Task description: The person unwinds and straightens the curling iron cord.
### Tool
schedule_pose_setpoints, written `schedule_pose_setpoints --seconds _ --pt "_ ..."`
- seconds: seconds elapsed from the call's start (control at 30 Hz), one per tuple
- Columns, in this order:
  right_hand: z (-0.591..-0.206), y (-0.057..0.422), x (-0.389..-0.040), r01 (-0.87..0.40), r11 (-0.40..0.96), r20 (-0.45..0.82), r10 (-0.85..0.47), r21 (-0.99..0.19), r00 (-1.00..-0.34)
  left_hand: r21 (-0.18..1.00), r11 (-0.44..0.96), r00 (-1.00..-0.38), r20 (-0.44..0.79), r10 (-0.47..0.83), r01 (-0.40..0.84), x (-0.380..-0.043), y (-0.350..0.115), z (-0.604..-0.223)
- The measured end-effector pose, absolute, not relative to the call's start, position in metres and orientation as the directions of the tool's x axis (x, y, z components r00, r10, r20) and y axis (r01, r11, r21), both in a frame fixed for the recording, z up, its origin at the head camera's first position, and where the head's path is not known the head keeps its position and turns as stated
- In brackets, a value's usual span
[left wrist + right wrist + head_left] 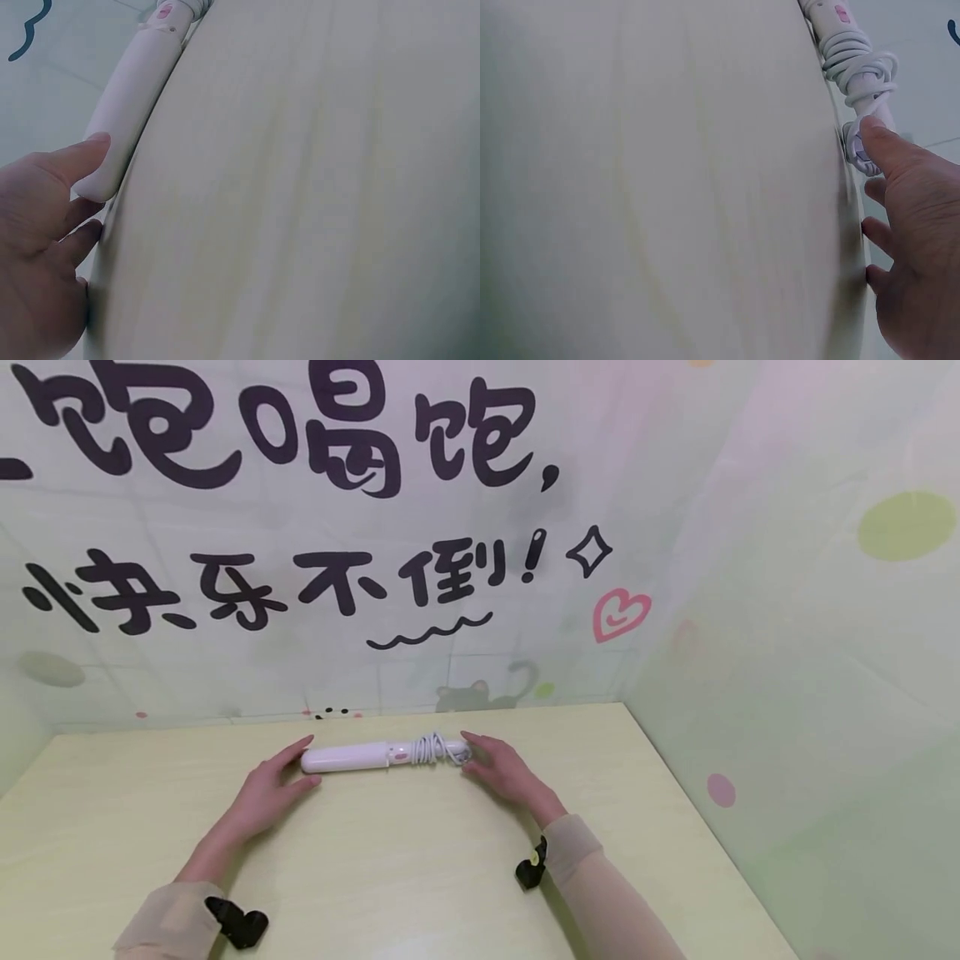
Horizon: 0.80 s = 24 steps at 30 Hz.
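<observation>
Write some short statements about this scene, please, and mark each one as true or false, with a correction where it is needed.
1. A cord is wound around the white wand. True.
2. The right hand is at the corded end of the wand. True.
3. Both hands are at the corded end. False: the left hand is at the smooth end.
4. The wand stands upright. False: it lies lengthwise between the two hands.
5. A pink heart is drawn on the wall. True.
</observation>
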State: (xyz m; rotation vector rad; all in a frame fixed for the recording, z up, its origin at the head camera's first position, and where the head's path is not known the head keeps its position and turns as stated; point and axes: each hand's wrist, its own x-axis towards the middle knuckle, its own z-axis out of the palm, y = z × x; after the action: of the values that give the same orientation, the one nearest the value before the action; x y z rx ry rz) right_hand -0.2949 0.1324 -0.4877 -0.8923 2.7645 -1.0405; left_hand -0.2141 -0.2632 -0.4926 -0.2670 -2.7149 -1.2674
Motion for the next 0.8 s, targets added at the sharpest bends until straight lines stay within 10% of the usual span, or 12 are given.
schedule_pose_setpoints --seconds 0.8 --pt "-0.501 0.132 -0.301 -0.507 0.507 0.224 -0.518 -0.697 -0.826 0.750 0.629 -0.976 0.200 0.083 0.206 -0.224 -0.249 -0.495"
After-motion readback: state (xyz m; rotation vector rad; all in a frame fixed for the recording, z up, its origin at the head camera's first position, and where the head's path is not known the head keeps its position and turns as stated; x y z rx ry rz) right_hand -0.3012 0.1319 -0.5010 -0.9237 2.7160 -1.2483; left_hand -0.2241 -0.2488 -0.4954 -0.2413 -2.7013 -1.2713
